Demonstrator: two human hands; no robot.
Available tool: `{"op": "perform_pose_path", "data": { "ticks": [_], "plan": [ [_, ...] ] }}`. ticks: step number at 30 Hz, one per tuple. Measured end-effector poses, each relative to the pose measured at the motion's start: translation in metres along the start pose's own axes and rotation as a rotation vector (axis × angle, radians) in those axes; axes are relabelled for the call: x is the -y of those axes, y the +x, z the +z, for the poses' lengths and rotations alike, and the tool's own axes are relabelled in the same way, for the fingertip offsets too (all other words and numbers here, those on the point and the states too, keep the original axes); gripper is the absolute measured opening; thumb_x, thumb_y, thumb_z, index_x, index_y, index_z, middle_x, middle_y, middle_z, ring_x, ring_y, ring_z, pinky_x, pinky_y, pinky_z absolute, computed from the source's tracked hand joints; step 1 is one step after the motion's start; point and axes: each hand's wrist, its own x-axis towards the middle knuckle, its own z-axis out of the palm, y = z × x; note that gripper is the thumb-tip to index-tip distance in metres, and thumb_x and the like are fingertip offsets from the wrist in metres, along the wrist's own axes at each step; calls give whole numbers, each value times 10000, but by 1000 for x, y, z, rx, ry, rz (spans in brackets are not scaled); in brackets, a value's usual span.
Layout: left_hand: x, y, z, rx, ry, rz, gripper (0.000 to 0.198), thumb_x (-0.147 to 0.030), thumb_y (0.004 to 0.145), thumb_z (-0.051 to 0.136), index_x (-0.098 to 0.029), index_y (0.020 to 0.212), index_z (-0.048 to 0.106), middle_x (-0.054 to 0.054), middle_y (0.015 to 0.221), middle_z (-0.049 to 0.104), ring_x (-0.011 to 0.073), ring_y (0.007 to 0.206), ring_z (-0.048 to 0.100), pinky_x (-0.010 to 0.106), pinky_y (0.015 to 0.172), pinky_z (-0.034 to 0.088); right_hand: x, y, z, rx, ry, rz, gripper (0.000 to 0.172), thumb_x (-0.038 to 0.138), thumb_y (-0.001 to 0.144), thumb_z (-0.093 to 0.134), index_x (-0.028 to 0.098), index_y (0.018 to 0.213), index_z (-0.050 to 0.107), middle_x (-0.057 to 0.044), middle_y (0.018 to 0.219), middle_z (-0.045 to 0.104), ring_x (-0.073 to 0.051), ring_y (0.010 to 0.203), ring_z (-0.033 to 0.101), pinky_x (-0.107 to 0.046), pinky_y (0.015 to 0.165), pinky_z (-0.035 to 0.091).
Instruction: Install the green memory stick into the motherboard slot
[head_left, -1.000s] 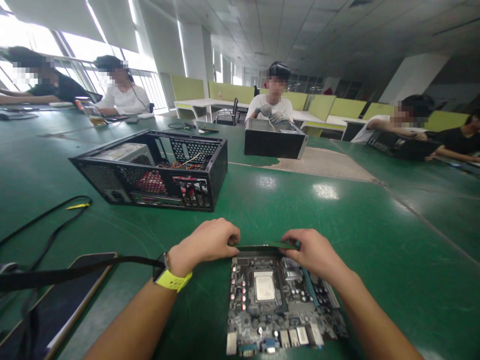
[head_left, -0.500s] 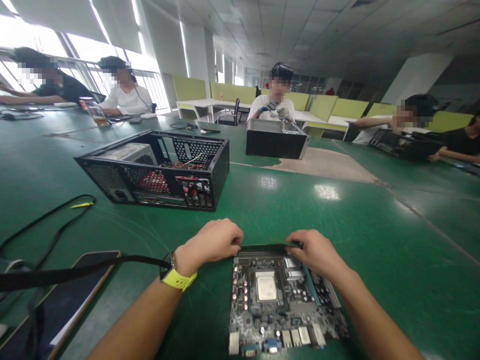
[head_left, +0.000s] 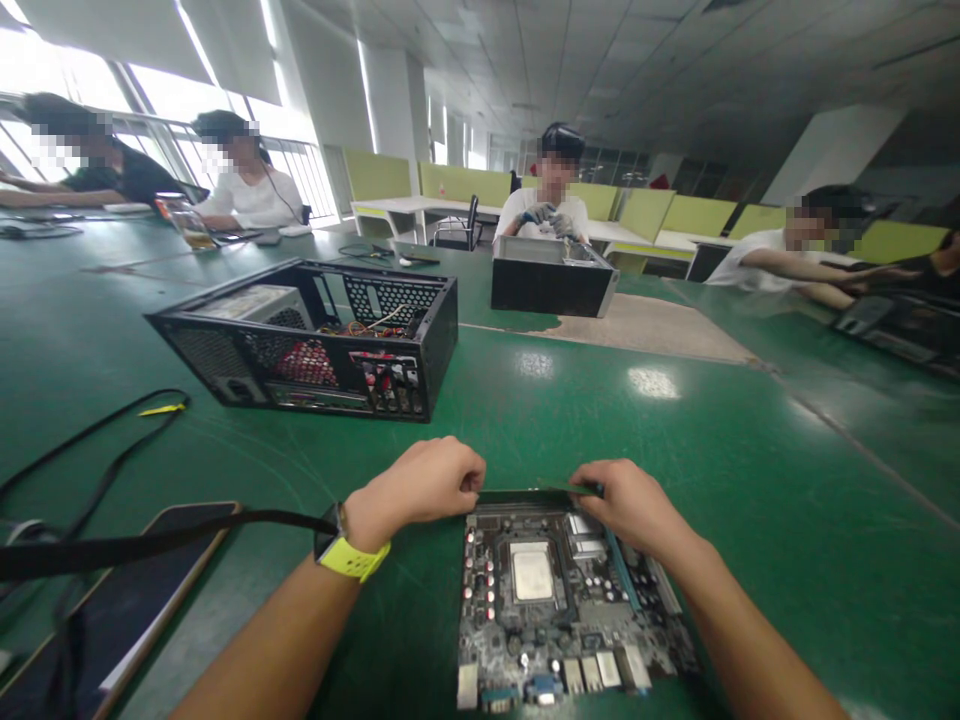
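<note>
A motherboard lies flat before me, its square processor uncovered and its ports facing me. At its far edge, my right hand is closed on the right end of a thin green memory module, seen nearly edge-on above the memory slots. My left hand, a yellow-banded watch on its wrist, is at the far left corner. Its fingers are curled and pressed together by the left end of the slots; what they grip is hidden.
An open black computer case stands beyond my left hand. To the left lie a phone and black cables. Across the green table, a gloved person works at another case; other people sit at both sides.
My hands and the motherboard stay nearly where they were. At the far right, a co-worker's dark case has shifted rightward and that person's arm now reaches out over it.
</note>
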Motion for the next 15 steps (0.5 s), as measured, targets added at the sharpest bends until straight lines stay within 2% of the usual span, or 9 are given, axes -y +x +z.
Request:
{"op": "perform_pose_path", "data": {
  "ticks": [5,11,15],
  "plan": [
    [3,1,-1,4,-3,6,79,-198,705,541,-212,691,617,-3,679,646,147,621,567,251,541,306,3,-1,-3,-16,-14,-5,185,232,792,525,255,869,691,-12,925,710,-183,898,627,-262,732,406],
    [4,-1,-2,-7,11,11,96,-191,719,527,-218,695,616,0,687,647,155,634,576,258,556,315,7,-4,-6,-5,-60,33,146,246,831,501,256,852,645,4,784,687,-156,726,606,-239,610,337],
    [0,-4,-5,2,44,-25,122,-175,732,511,-222,699,619,9,707,656,172,660,595,265,562,326,8,-5,-6,-10,-89,61,159,257,849,482,260,868,640,-4,780,689,-155,713,604,-240,591,318]
  ]
}}
